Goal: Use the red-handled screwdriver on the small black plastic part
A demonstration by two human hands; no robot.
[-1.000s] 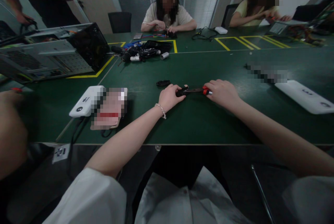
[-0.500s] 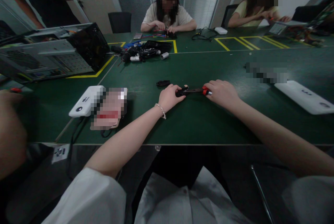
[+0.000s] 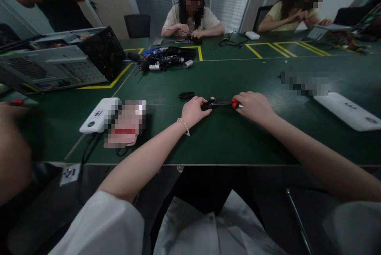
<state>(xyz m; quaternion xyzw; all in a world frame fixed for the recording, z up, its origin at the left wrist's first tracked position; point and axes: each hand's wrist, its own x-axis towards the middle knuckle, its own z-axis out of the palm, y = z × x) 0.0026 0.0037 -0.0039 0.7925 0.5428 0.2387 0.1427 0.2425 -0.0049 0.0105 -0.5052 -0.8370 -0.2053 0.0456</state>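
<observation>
**Screwdriver held level between two hands, tip to the left**

A screwdriver [image 3: 222,104] is held just above the green worktop [image 3: 226,140], near its middle and well back from the near edge. Its long axis is laid left to right, roughly parallel to that edge. The red-and-black handle end is enclosed by the right hand [image 3: 254,106], whose grip is pressed together around it. The dark shaft is pointed left, and its tip is met by a small black part [image 3: 206,106]. That part is pinched in the grip of the left hand [image 3: 195,110], fingers curled shut, a bracelet worn at the wrist.

Another small black piece [image 3: 186,95] is seen lying just behind the left hand, apart from it. A white power strip [image 3: 99,115] is placed well to the left, and an opened computer case [image 3: 59,62] beyond it. A flat white device [image 3: 347,111] is laid far to the right.
</observation>
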